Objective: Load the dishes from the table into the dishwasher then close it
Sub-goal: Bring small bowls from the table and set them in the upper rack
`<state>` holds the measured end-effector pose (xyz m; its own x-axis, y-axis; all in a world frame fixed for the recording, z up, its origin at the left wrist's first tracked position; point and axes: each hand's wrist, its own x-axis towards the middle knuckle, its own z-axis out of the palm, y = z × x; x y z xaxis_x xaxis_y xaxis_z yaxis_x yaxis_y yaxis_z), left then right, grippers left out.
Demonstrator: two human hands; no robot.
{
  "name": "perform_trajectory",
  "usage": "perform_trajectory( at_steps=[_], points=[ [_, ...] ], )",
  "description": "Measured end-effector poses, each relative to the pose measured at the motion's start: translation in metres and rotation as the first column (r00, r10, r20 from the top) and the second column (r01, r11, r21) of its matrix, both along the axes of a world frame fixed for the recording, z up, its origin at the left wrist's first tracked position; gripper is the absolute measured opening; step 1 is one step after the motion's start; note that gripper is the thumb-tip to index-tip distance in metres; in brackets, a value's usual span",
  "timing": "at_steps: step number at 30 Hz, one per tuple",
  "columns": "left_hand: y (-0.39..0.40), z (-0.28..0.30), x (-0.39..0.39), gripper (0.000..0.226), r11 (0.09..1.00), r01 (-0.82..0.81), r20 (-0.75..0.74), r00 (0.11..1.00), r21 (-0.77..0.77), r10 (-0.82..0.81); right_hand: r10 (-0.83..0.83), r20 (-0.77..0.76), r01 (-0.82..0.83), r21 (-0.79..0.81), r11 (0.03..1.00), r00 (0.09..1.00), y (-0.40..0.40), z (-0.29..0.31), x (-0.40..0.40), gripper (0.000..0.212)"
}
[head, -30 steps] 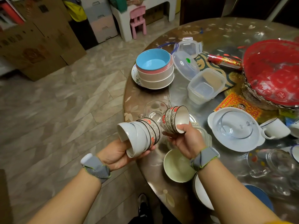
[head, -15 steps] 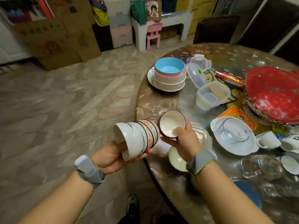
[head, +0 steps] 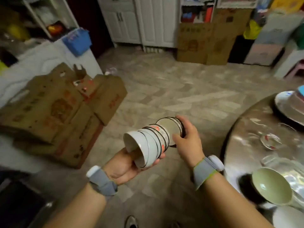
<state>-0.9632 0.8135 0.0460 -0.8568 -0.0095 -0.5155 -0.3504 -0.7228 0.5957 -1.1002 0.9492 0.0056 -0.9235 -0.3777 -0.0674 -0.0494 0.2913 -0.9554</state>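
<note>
Here, nested bowls, both your hands, left of the counter (head: 243, 129).
Left grip (head: 125, 168) cradles the bowl stack (head: 148, 145); right grip (head: 187, 142) clasps the patterned bowls (head: 167, 127) beside it.

The view turns away from the table (head: 256, 129) toward the open floor — the table now sits only at the right edge. Both hands leave the tabletop and are over the floor. The right hand (head: 189, 142) brings its small bowls (head: 172, 127) closer to the stack of bowls (head: 146, 145) in the left hand (head: 126, 165) — they now touch or nearly touch.
</note>
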Motion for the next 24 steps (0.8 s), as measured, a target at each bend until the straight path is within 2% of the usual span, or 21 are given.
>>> perform_trajectory(
  at_steps=[2,5,9,11,14,17,19,20,24],
  points=[
    [-0.023,0.011,0.052,0.056,0.989,-0.146,-0.008,0.989,-0.019,0.146,0.170,-0.040,-0.170,-0.021,0.985,0.985,-0.045,0.010,0.040,0.065],
    [-0.052,0.023,0.141,0.069,0.939,-0.340,-0.054,0.938,0.047,0.342,0.407,-0.097,-0.410,-0.015,0.912,0.908,-0.109,0.032,0.109,0.063],
    [-0.070,0.033,0.235,0.073,0.859,-0.510,-0.072,0.856,0.034,0.511,0.595,-0.080,-0.601,-0.098,0.794,0.800,-0.164,0.038,0.186,0.063],
    [-0.082,0.035,0.298,0.072,0.794,-0.603,-0.098,0.788,0.075,0.608,0.724,-0.068,-0.725,-0.133,0.675,0.686,-0.194,0.046,0.241,0.062],
    [-0.103,0.027,0.421,0.066,0.684,-0.724,-0.160,0.667,0.091,0.728,0.888,-0.070,-0.882,-0.175,0.437,0.454,-0.248,0.059,0.353,0.071],
    [-0.122,0.018,0.529,0.051,0.664,-0.738,-0.263,0.622,0.119,0.738,0.968,-0.106,-0.968,-0.133,0.213,0.228,-0.287,0.068,0.448,0.074],
    [-0.130,0.019,0.595,0.052,0.640,-0.755,-0.269,0.593,0.142,0.759,0.987,-0.120,-0.989,-0.109,0.098,0.111,-0.312,0.068,0.510,0.076],
    [-0.133,0.022,0.601,0.056,0.626,-0.766,-0.235,0.588,0.146,0.774,0.989,-0.117,-0.991,-0.110,0.075,0.088,-0.315,0.070,0.517,0.077],
    [-0.153,0.030,0.714,0.071,0.482,-0.863,-0.179,0.456,0.152,0.872,0.993,-0.078,-0.991,-0.091,-0.093,-0.086,-0.363,0.074,0.632,0.081]
  ],
)
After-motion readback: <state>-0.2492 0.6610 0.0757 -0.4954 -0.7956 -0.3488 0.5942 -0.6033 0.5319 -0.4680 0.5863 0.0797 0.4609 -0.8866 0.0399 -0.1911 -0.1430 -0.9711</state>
